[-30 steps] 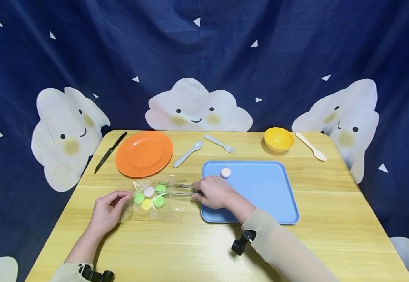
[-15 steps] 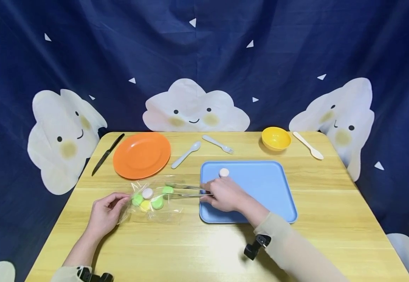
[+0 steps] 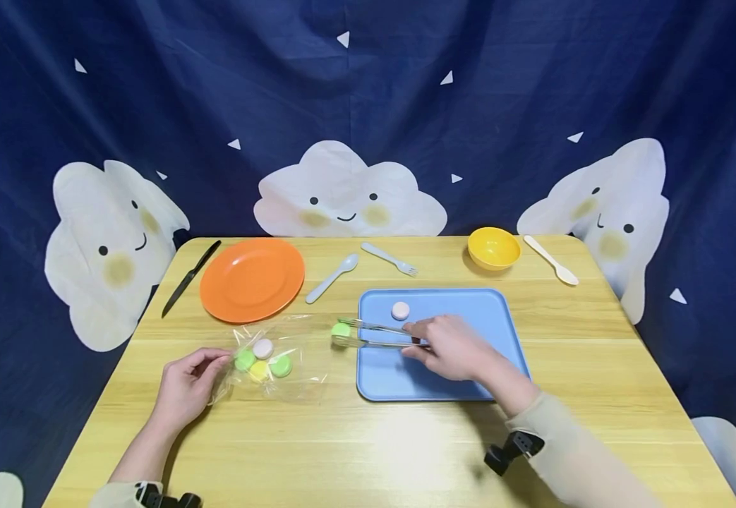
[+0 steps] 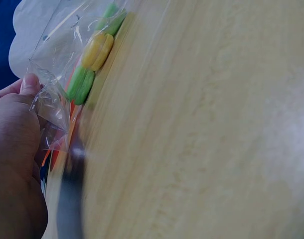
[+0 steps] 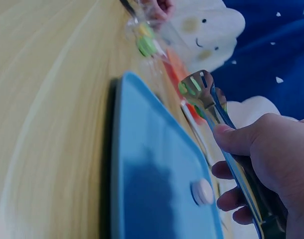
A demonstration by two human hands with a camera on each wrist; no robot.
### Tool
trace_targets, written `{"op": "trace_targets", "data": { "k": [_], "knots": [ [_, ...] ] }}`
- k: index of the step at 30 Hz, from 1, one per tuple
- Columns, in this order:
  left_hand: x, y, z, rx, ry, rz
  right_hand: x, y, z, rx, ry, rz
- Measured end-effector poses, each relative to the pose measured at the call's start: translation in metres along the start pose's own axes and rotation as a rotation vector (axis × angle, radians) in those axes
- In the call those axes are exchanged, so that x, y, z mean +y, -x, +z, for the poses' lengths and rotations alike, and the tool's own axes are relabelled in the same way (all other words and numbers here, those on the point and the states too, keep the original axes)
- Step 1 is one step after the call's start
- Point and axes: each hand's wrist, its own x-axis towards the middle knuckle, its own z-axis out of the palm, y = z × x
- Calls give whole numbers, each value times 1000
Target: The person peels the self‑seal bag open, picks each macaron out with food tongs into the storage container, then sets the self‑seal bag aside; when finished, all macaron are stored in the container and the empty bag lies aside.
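Observation:
My right hand point(image 3: 450, 347) grips metal serving tongs point(image 3: 380, 344), which pinch a green macaron point(image 3: 341, 330) in the air just off the left edge of the blue tray point(image 3: 469, 303). In the right wrist view the slotted tongs head point(image 5: 197, 88) mostly hides that macaron. A pale pink macaron point(image 3: 400, 310) lies on the tray near its back left. My left hand point(image 3: 185, 386) pinches the left end of a clear plastic bag point(image 3: 309, 363) between thumb and fingers. Inside lie a yellow macaron point(image 4: 98, 51), a pale one point(image 3: 262, 348) and green ones point(image 3: 281, 365).
An orange plate point(image 3: 252, 279) sits behind the bag, beside a black knife point(image 3: 191, 279). A blue-grey spoon point(image 3: 332, 279) and fork point(image 3: 389, 258) lie behind the tray's left part. Further right are a yellow bowl point(image 3: 494, 250) and a cream spoon point(image 3: 552, 261).
The tongs have drawn one green macaron out of the bag and carried it right, towards the tray. My left hand stays at the bag's end.

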Motion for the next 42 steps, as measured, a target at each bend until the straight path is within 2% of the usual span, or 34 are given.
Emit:
{"op": "trace_targets", "data": {
  "k": [10, 17, 23, 32, 42],
  "knots": [
    [2, 3, 3, 0, -19, -5, 32, 39, -25, 87, 23, 101],
    [4, 1, 1, -3, -12, -19, 56, 62, -37, 117, -6, 144],
    [4, 0, 2, -16, -4, -24, 73, 83, -42, 164, 43, 174],
    [3, 0, 1, -20, -17, -20, 89, 96, -36, 123, 73, 288],
    [0, 1, 3, -16, -19, -37, 92, 100, -29, 71, 26, 363]
  ]
}}
